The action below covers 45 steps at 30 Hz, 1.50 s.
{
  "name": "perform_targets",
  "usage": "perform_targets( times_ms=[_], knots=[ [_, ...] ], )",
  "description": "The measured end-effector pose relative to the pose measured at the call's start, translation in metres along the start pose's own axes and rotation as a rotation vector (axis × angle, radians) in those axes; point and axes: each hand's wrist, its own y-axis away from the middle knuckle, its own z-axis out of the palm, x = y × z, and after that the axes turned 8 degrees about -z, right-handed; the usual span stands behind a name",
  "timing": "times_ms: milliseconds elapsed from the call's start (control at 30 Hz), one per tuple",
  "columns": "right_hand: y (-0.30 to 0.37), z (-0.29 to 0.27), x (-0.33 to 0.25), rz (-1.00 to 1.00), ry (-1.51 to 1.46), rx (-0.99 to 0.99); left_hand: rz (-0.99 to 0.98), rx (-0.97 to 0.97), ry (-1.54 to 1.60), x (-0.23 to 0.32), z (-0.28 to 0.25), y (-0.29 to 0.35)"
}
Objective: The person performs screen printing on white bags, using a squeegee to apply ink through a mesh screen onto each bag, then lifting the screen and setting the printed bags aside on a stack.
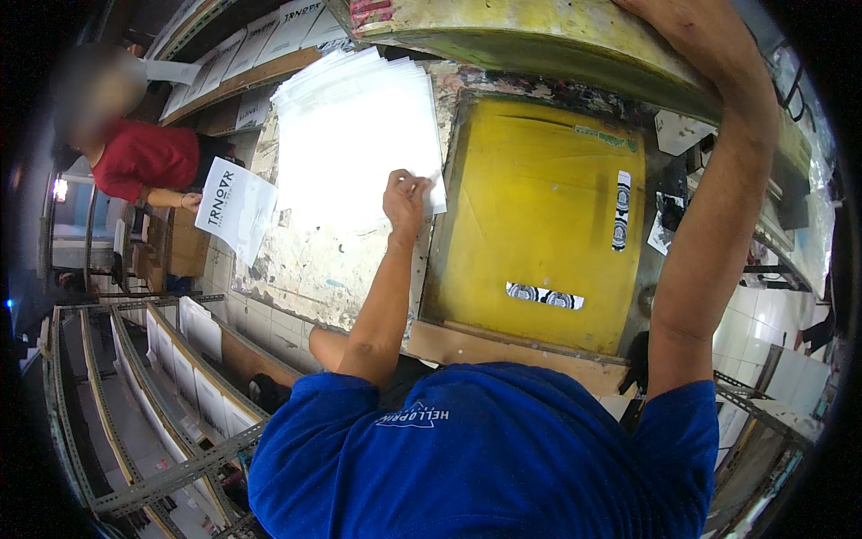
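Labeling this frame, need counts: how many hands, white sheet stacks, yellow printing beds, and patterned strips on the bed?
Person's own hands: 2, left hand on the stack, right hand on the raised frame
White sheet stacks: 1
Yellow printing beds: 1
Black-and-white patterned strips: 2
Total: 6

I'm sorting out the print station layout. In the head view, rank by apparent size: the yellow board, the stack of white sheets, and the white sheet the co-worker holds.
1. yellow board
2. stack of white sheets, nearly as big
3. co-worker's white sheet, smallest, though it lies farther off
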Motion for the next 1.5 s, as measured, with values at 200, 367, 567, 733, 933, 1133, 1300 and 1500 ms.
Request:
perform_targets(
  times_ms=[200,367,567,733,933,1133,1300,1500],
  knots=[
    [-0.005,-0.019,0.01,0.077,-0.259,-0.142,0.076,-0.36,0.008,0.058,-0.018,0.016],
    [0.006,-0.01,0.004,-0.052,-0.123,-0.008,0.498,-0.451,-0.518,0.075,0.008,0.073],
    [0.014,0.009,0.013,-0.257,0.04,0.201,0.696,-0.622,-0.347,0.105,0.088,0.111],
    [-0.008,0.005,0.032,-0.182,-0.123,-0.002,0.778,-0.74,-0.302,0.133,0.123,0.135],
    [0.001,-0.01,0.014,-0.134,-0.209,-0.092,0.77,-0.802,-0.298,0.135,0.112,0.154],
    [0.001,-0.001,0.024,-0.163,-0.164,-0.006,0.795,-0.795,-0.247,0.134,0.105,0.165],
    [0.003,0.011,0.027,-0.225,-0.059,0.055,0.83,-0.789,-0.238,0.134,0.101,0.163],
    [0.033,-0.02,-0.017,-0.067,-0.247,-0.228,0.415,-0.422,0.386,0.182,0.032,0.127]
  ],
)
